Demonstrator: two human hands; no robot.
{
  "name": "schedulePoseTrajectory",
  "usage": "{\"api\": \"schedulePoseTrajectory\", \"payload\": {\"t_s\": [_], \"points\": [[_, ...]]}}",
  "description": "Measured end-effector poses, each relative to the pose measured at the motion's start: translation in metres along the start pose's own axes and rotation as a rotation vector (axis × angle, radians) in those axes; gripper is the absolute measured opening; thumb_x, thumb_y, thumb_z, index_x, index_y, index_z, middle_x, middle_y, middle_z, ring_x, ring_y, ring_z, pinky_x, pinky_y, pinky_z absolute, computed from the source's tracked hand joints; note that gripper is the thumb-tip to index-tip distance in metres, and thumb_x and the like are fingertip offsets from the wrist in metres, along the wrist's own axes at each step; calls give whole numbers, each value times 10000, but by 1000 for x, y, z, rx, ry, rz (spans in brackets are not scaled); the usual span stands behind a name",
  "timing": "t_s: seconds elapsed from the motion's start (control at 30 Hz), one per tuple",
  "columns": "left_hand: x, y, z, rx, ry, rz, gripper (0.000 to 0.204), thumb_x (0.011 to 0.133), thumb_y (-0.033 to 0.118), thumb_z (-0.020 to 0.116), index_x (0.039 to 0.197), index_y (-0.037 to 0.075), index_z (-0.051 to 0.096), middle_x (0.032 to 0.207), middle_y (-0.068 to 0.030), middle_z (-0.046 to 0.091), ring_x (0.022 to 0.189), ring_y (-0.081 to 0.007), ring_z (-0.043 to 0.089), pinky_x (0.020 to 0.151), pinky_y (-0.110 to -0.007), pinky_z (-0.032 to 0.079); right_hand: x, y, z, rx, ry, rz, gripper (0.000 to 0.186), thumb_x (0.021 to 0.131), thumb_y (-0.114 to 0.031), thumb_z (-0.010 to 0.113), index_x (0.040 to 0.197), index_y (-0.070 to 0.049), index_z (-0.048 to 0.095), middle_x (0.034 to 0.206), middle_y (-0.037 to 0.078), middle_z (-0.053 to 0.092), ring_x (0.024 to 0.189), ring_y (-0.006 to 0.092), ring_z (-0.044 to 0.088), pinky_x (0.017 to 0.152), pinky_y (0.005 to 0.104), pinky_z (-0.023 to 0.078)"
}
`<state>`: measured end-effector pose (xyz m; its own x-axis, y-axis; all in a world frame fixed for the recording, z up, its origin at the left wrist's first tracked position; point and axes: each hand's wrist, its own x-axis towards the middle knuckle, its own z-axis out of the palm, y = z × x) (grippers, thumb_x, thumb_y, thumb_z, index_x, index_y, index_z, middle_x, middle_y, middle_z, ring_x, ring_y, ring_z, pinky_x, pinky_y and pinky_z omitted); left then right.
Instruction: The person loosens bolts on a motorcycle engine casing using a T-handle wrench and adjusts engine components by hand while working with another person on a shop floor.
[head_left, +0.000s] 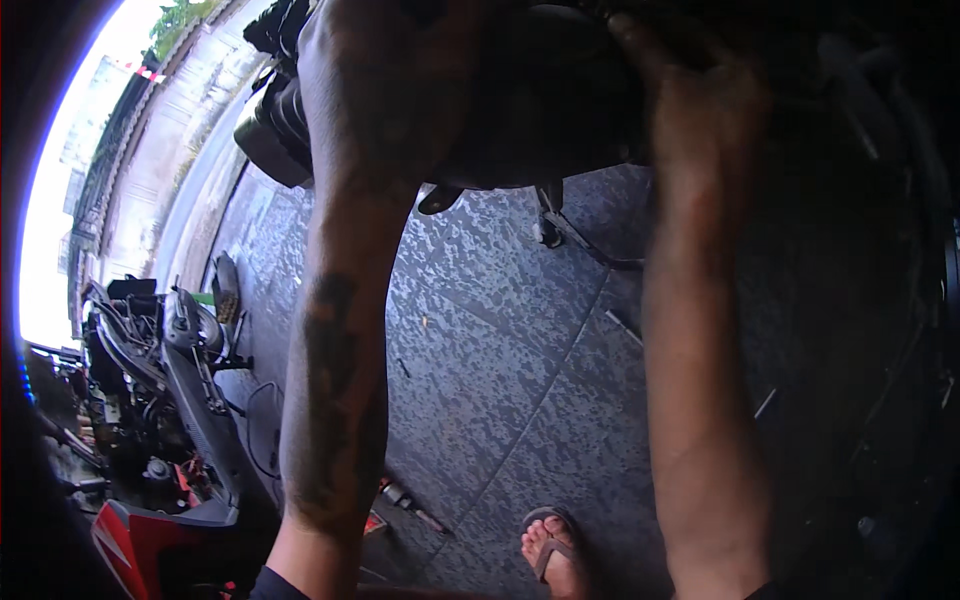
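Observation:
A large black vehicle part (530,90) fills the top of the head view, mostly in shadow, with a metal stand (550,220) beneath it. My left hand (365,80) reaches up onto its left portion; the fingers disappear in darkness, so their grip cannot be made out. On the other side, my right hand (700,95) touches the part's upper right, its dim, slightly blurred fingers apart.
A partly stripped motorbike (170,350) with red and grey panels stands at the left. My sandalled foot (550,550) is on the grey tiled floor (480,330), near a tool (410,505). Beyond, at the upper left, is a pale wall (140,140).

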<state>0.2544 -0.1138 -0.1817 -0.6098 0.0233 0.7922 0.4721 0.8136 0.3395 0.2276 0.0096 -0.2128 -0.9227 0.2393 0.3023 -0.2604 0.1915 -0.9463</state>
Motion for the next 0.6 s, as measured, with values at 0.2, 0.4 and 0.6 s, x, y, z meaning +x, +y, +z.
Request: {"api": "schedulePoseTrajectory", "payload": {"t_s": [0.2, 0.4, 0.6], "points": [[-1, 18, -16, 384, 144, -72, 381, 792, 54, 622, 1156, 24, 513, 1054, -148, 625, 946, -241, 618, 817, -339, 485, -6, -14, 6, 64, -27, -12, 338, 712, -209, 745, 974, -10, 669, 1146, 180, 563, 1110, 326, 507, 972, 409, 369], [-4, 10, -13, 317, 147, -143, 399, 770, 81, 655, 1144, 33, 526, 1077, -161, 624, 988, -275, 614, 840, -367, 475, 26, 39, 31, 151, -147, -53, 266, 690, -208, 748, 929, -93, 721, 1063, 103, 653, 976, 209, 592, 838, 321, 454], [0, 16, -14, 224, 162, -74, 426, 760, 110, 677, 1151, 41, 524, 1124, -166, 607, 1041, -297, 595, 878, -373, 470, 42, 46, 24, 25, -168, -175, 329, 715, -234, 736, 987, -56, 683, 1147, 154, 589, 1091, 254, 506, 928, 379, 404]]}}
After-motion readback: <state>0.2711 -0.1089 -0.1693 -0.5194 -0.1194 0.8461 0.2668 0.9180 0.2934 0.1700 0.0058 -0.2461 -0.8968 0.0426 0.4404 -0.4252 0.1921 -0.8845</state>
